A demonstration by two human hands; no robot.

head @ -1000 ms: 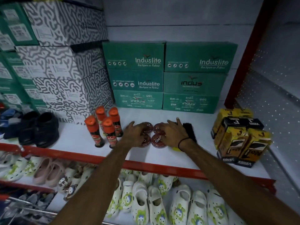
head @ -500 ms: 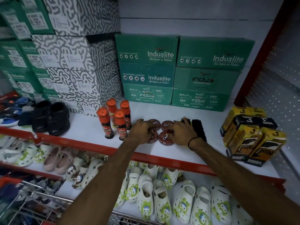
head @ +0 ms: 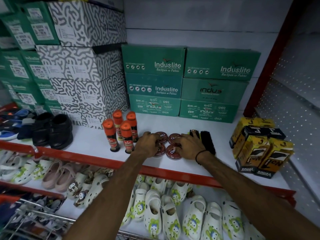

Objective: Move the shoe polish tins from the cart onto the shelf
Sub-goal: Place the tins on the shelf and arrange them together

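Tins on white shelf, red edge

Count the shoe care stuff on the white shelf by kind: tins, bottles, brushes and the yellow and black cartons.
Polish tins: 4, in a two-by-two cluster under both hands
Orange-capped polish bottles: 4
Black brushes: 2
Yellow and black cartons: at least 6, some may be hidden
Total: at least 16

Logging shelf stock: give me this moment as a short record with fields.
tins: four round brown metal shoe polish tins, two by two on the white shelf
left hand: resting on the left pair
right hand: resting on the right pair
left of tins: four orange-capped polish bottles
right of tins: black-bristled shoe brush
behind: stacked green cardboard shoeboxes
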